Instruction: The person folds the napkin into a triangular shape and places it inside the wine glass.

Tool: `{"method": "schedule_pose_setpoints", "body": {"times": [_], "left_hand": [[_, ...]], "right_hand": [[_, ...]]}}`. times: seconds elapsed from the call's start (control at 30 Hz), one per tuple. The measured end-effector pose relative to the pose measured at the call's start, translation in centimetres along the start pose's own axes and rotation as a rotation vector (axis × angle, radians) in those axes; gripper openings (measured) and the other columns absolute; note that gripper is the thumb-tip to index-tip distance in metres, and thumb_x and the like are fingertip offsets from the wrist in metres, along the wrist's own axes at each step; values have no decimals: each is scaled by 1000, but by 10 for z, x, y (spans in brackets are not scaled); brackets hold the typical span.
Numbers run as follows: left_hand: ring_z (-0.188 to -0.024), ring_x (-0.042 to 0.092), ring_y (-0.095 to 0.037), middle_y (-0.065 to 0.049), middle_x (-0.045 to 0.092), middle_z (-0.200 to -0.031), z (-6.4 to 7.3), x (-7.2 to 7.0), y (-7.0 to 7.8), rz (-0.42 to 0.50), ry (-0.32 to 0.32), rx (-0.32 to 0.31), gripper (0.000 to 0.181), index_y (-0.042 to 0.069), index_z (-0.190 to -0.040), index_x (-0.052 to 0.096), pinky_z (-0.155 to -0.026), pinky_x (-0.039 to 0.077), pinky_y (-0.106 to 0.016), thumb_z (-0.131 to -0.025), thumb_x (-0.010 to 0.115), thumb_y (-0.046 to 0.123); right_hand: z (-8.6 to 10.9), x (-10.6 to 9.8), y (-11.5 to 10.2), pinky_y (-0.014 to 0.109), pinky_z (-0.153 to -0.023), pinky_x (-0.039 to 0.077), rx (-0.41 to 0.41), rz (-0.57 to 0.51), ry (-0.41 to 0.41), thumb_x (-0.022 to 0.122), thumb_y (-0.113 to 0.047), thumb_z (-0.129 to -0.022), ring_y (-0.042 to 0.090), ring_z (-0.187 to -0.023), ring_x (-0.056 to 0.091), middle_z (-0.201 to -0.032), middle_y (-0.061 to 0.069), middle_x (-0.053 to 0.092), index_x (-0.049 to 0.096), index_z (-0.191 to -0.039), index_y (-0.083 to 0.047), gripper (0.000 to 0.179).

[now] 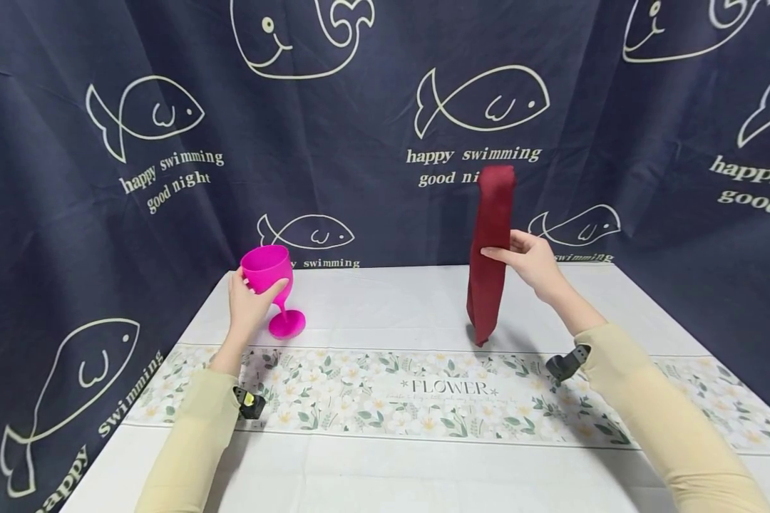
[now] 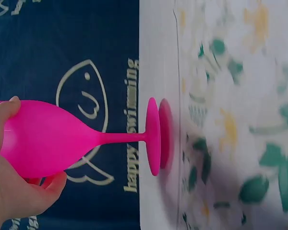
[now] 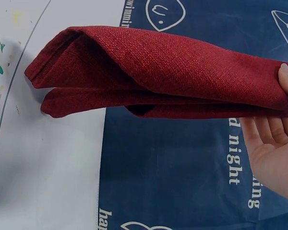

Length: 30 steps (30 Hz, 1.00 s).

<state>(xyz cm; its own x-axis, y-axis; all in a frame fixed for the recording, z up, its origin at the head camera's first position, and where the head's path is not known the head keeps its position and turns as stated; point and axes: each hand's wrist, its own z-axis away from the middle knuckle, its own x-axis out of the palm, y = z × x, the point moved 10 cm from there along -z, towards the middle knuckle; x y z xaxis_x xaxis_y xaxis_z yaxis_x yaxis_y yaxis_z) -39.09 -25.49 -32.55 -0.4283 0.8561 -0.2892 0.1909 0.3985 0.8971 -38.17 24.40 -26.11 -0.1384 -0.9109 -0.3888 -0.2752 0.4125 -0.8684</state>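
Note:
A bright pink goblet (image 1: 267, 268) stands upright at the left of the table. My left hand (image 1: 249, 303) grips its bowl, fingers and thumb on opposite sides. In the left wrist view the goblet's round foot (image 2: 153, 136) is very close to the tabletop, with a pink reflection beside it. On the right, a folded dark red cloth napkin (image 1: 490, 249) hangs as a long narrow strip. My right hand (image 1: 536, 265) pinches it around mid-length, thumb on the near face. The right wrist view shows loose folds at the napkin's lower end (image 3: 77, 62), near the table.
A white tablecloth (image 1: 372, 306) covers the table, with a flower-printed band (image 1: 359, 399) running across it. Behind and at both sides hangs a dark blue curtain (image 1: 372, 164) with fish drawings and lettering. Dark wrist cameras (image 1: 566, 362) sit at both sleeves.

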Motion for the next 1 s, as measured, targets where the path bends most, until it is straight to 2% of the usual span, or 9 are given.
{"method": "schedule_pose_setpoints", "body": {"times": [0.13,0.33,0.7,0.8,1.0], "left_hand": [[-128,40,-37,-21,32,-140,4,18,10,33,-66,1,87,-1,-144,22,-104,40,-46,-80,74,26],[-125,43,-36,-20,37,-138,13,44,27,72,-142,44,85,-1,-142,26,-101,43,-46,-78,76,24],[-123,44,-34,-18,38,-135,33,84,43,104,-251,85,82,2,-140,30,-98,46,-45,-77,77,25],[-123,44,-33,-17,38,-135,38,95,48,109,-277,98,82,2,-140,29,-98,46,-46,-77,77,25],[-122,44,-33,-18,39,-135,46,112,54,130,-304,97,83,1,-141,29,-98,46,-46,-77,77,23]], "right_hand": [[1,-2,-1,38,-94,43,0,0,1,73,-32,-82,-1,-90,59,-88,-23,65,60,-122,-7,49],[1,-4,-1,40,-96,42,7,-4,5,72,-32,-82,-2,-90,59,-87,-24,65,59,-122,-7,49],[4,-8,-3,39,-96,43,2,-5,4,72,-31,-82,-3,-90,60,-88,-24,65,58,-124,-7,49],[5,-8,-4,35,-94,44,1,-8,3,72,-30,-83,-3,-89,61,-88,-24,65,58,-124,-7,49],[5,-7,-6,19,-84,48,-11,-20,5,72,-29,-82,-2,-88,62,-88,-22,66,60,-121,-7,46]]}}
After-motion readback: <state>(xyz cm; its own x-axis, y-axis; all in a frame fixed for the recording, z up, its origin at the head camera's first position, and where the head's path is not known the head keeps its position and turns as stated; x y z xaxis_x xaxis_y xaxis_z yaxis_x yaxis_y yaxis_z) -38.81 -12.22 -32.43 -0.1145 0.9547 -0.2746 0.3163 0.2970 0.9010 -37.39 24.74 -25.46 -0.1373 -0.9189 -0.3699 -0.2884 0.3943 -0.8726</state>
